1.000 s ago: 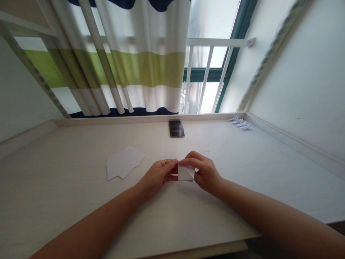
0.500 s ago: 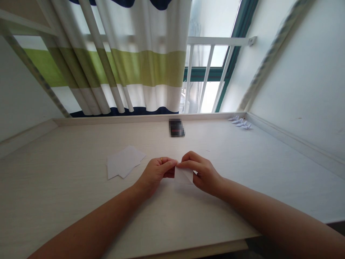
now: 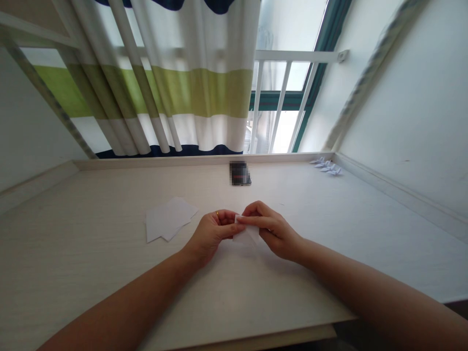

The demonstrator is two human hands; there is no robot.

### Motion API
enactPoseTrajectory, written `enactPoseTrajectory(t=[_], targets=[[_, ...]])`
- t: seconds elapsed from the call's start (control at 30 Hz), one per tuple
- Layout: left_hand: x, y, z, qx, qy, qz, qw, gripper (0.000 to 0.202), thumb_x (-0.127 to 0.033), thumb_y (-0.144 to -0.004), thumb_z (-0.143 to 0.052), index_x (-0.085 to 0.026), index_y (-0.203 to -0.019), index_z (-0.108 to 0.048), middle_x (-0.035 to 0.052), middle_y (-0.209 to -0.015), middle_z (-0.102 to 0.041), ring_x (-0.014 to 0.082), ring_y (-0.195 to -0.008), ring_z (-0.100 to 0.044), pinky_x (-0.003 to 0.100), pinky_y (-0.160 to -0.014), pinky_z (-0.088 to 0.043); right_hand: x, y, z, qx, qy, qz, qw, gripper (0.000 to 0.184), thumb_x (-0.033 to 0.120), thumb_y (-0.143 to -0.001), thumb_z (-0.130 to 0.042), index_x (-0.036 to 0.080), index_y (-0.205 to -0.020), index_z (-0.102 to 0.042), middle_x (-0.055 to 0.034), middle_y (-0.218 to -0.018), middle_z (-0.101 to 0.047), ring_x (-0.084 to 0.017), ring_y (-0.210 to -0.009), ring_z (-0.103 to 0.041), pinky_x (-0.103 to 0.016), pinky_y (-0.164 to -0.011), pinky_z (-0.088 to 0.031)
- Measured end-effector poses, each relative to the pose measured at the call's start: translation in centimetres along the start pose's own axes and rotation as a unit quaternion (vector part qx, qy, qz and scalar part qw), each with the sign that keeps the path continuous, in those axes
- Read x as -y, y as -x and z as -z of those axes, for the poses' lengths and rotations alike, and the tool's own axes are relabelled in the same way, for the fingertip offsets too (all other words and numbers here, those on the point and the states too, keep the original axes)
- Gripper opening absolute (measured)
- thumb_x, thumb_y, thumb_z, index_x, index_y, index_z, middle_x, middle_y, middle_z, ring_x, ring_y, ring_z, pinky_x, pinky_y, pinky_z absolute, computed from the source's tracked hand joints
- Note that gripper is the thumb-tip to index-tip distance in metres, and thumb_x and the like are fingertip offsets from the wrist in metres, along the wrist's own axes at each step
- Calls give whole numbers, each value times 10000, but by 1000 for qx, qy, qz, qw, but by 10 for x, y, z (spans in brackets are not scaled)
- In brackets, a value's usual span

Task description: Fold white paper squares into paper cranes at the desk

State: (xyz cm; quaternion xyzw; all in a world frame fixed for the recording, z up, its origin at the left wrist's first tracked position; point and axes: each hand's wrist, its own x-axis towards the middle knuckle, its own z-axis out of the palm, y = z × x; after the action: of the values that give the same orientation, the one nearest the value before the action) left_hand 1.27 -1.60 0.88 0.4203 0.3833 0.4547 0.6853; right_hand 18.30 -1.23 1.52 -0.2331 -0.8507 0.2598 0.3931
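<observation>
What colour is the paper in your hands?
White. The small folded paper shows best in the head view.

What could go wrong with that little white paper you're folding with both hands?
1. The left hand and the right hand both pinch the small folded paper. If one grip slips, the crease might come out crooked.
2. Pulling the hands apart too hard could tear the paper along a fold.
3. The left forearm lies close to the loose white sheets, so a sideways sweep might scatter them.
</observation>
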Motion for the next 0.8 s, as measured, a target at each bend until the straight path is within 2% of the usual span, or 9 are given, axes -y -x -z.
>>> enactPoseTrajectory(t=[0.1,0.2,0.27,0.37,0.6,0.8], targets=[[0,-1,2,-16,-9,-12,1000,232,-172,-517,-741,-114,-705,-618,-5,-600,-618,71,-540,-527,200,-550,-401,-3,0,2,9,-109,-79,991,380,64,-749,-376,234,-1017,-585,-49,-981,-490,-155,-937,-478,-336,-816,-405],[0,-2,3,-31,-26,-20,999,245,-170,-511,-740,-114,-717,-620,16,-651,-645,90,-577,-552,212,-573,-415,-7,-2,2,-33,-191,-175,965,305,151,-789,-385,207,-1039,-550,-44,-966,-534,-156,-937,-494,-337,-838,-387],[0,-2,4,-35,-37,-26,998,243,-170,-502,-741,-118,-706,-621,18,-654,-652,97,-575,-559,223,-579,-425,-8,-4,1,-63,-191,-228,953,233,230,-801,-420,185,-983,-559,-35,-886,-567,-150,-870,-515,-323,-813,-393],[1,-2,3,-35,-56,-34,997,237,-177,-496,-739,-121,-696,-623,23,-656,-658,107,-573,-566,240,-587,-439,-7,-6,-2,-69,-155,-278,946,187,313,-770,-493,161,-831,-581,-23,-787,-576,-136,-759,-518,-288,-725,-409],[3,-1,0,-34,-85,-44,995,230,-183,-512,-730,-123,-702,-615,9,-637,-642,101,-578,-566,232,-597,-442,-8,-6,-7,-39,-119,-293,948,171,312,-721,-550,145,-699,-572,2,-655,-541,-102,-612,-470,-234,-580,-379],[7,-1,2,-19,-117,-52,992,211,-201,-538,-719,-129,-707,-615,1,-632,-626,94,-568,-555,216,-570,-428,-7,-6,-6,-17,-68,-282,957,152,284,-709,-557,144,-654,-580,8,-612,-541,-98,-587,-456,-227,-557,-357]])
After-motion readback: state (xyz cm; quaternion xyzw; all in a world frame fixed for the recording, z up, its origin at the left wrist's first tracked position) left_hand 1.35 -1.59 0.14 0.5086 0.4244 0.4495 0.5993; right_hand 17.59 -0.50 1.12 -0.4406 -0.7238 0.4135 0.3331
